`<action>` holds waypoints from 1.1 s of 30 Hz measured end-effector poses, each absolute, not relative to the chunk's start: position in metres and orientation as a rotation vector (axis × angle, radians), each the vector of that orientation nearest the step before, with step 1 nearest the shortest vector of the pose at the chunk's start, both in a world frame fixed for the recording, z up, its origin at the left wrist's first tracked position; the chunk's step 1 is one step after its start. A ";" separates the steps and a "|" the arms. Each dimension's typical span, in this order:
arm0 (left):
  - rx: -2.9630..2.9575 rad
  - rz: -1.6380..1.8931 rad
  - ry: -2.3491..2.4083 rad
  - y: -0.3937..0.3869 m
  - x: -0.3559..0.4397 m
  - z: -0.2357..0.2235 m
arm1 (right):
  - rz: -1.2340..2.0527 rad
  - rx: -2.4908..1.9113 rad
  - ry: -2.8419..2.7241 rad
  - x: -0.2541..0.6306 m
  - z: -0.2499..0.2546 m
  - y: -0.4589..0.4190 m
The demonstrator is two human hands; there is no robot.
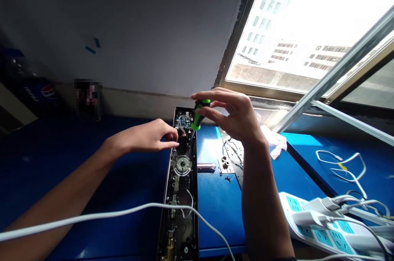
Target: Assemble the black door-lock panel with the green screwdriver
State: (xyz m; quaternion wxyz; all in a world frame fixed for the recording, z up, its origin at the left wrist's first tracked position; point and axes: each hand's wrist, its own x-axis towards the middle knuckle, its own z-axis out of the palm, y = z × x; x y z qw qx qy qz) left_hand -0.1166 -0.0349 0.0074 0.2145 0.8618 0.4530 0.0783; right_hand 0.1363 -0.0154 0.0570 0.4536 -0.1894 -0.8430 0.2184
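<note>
In the head view, our right hand (234,115) pinches a green-handled screwdriver (198,115) between thumb and fingers, its tip down at the open door lock (181,166) at six o'clock. Our left hand (144,136) touches the lock's upper end beside the circuit board (184,120), though we cannot tell whether it grips. An upright shaft and steadied lock serve us best here; a power strip (320,224) lies at four o'clock.

You're in a workshop: a dismantled lock (181,164) on a blue bench (215,211), power strip (320,228) at four o'clock, window (271,27) at two.
</note>
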 end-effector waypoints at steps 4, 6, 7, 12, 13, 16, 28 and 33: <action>2.378 0.240 1.249 -0.036 -0.116 0.008 | 0.406 -0.482 -2.078 0.136 0.057 -0.015; 2.373 0.241 1.248 -0.036 -0.117 0.008 | 0.542 -0.449 -2.123 0.136 0.059 -0.018; 2.373 0.237 1.250 -0.036 -0.117 0.008 | 0.617 -0.436 -2.138 0.136 0.060 -0.019; 2.375 0.234 1.256 -0.036 -0.117 0.008 | 0.527 -0.461 -2.071 0.134 0.058 -0.018; 2.372 0.240 1.255 -0.036 -0.117 0.008 | 0.458 -0.467 -2.056 0.134 0.057 -0.016; 2.364 0.256 1.247 -0.036 -0.117 0.007 | 0.409 -0.489 -2.074 0.134 0.057 -0.015; 2.382 0.236 1.253 -0.036 -0.116 0.008 | 0.474 -0.479 -2.124 0.134 0.057 -0.016; 2.386 0.212 1.267 -0.036 -0.116 0.009 | 0.631 -0.457 -2.143 0.134 0.059 -0.020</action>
